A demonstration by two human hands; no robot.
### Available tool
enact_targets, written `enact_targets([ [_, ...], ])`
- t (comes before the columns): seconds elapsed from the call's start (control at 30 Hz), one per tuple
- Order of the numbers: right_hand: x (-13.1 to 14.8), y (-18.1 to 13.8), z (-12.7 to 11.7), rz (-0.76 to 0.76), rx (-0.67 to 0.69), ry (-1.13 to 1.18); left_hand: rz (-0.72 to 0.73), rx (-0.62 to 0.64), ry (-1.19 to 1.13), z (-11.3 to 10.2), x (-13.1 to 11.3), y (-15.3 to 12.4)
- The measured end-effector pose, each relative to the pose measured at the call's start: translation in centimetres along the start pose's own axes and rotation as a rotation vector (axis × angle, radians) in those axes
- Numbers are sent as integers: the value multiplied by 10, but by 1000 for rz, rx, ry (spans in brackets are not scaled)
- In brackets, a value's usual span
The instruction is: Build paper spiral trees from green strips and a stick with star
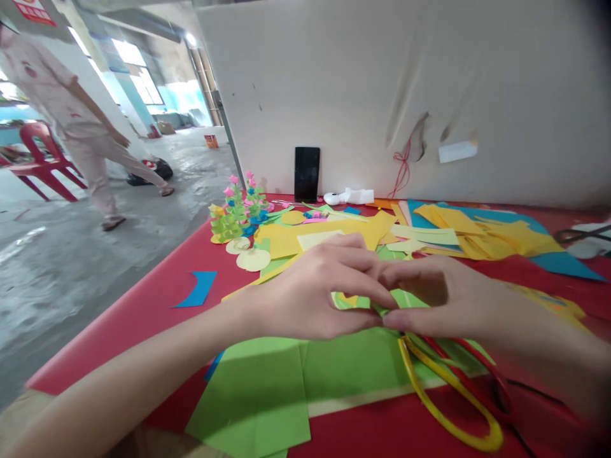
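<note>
My left hand [329,289] and my right hand [434,292] meet over the middle of the table, their fingers pinched together. Between the fingertips a small bit of green paper [380,310] shows; most of it is hidden. Under the hands lie green paper sheets [258,394]. Below my right hand rest scissors with a yellow handle loop [429,401] and red handle parts, the blades out of sight. Yellow paper [281,238] is spread behind the hands. Small paper plants [238,210] with green leaves and pink tops stand at the back left.
A black phone [307,173] leans on the white board [358,83] behind the red table [157,318]. Yellow strips [487,232] lie over blue paper at the back right. A blue scrap [198,289] is at left. Beyond the edge, a person [81,114] walks near a red chair [45,159].
</note>
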State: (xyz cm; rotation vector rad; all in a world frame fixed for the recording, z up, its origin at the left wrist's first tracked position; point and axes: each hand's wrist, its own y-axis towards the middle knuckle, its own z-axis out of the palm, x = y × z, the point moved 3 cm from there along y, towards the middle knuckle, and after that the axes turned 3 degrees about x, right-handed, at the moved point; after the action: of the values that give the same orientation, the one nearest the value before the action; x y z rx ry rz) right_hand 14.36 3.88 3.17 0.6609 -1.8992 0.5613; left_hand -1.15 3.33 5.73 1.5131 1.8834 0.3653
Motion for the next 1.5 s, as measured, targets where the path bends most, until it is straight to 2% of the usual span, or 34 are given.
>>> enact_targets([
  [0.17,5,-3,1,44,-88,43,-71,-119,63,-1,2,0],
  [0.43,12,-5,7,-24,-210,20,-109,-184,68,-2,2,1],
  [0.53,13,-5,8,-22,-215,54,-78,-166,73,-1,2,0],
  [0.67,12,-6,7,41,-167,92,-17,-73,42,-1,1,1],
  [0.87,10,-5,4,9,-68,-9,-6,84,-21,-1,-1,1],
  [1.07,16,-7,7,86,-120,35,-67,-47,7,-1,2,1],
  [1.23,19,-6,11,2,-220,23,-149,-131,0,-3,2,1],
  [1.33,18,-7,12,-16,-245,2,-167,-120,-33,-3,1,1],
  [1.5,14,-10,9,-24,-163,-73,-47,-12,-89,0,-1,1],
])
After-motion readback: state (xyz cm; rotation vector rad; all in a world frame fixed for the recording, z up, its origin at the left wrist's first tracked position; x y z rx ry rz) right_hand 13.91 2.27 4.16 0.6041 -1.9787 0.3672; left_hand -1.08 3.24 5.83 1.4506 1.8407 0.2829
